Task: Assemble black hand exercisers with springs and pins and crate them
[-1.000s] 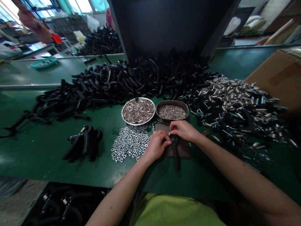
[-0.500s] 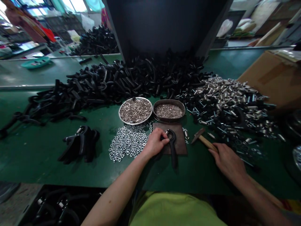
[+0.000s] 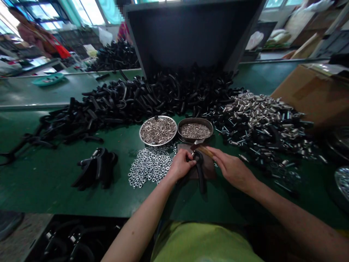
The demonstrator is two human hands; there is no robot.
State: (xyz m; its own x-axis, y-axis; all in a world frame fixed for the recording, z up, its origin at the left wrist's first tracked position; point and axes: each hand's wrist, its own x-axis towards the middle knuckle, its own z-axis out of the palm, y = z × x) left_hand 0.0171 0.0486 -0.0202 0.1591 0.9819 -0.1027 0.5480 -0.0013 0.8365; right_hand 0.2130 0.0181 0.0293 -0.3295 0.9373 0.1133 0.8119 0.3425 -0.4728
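Observation:
A black plastic spring clamp point(image 3: 201, 174) lies on a brown metal plate point(image 3: 210, 171), its handle pointing toward me. My left hand point(image 3: 181, 165) is closed on the clamp's upper end, thumb and fingertips pinching beside a small metal spring. My right hand point(image 3: 231, 169) grips the wooden handle of a hammer point(image 3: 205, 150). The hammer's head hangs over the plate's far edge, just above the clamp's top. Left of the plate spreads a heap of small metal rings point(image 3: 148, 167). Behind it stand a round dish of metal pins point(image 3: 158, 131) and an oval tin of small metal parts point(image 3: 195, 130).
Black clamp parts point(image 3: 131, 94) are heaped across the back below a grey bin point(image 3: 191, 36). Springs and bolts point(image 3: 259, 112) pile up at right beside a cardboard box point(image 3: 316, 94). Several clamps point(image 3: 96, 169) stand at left. A person point(image 3: 35, 36) is in the far left background.
My right hand has brought the hammer leftward from beside the plate to above the clamp. My left hand stays on the clamp. The view has tilted slightly upward.

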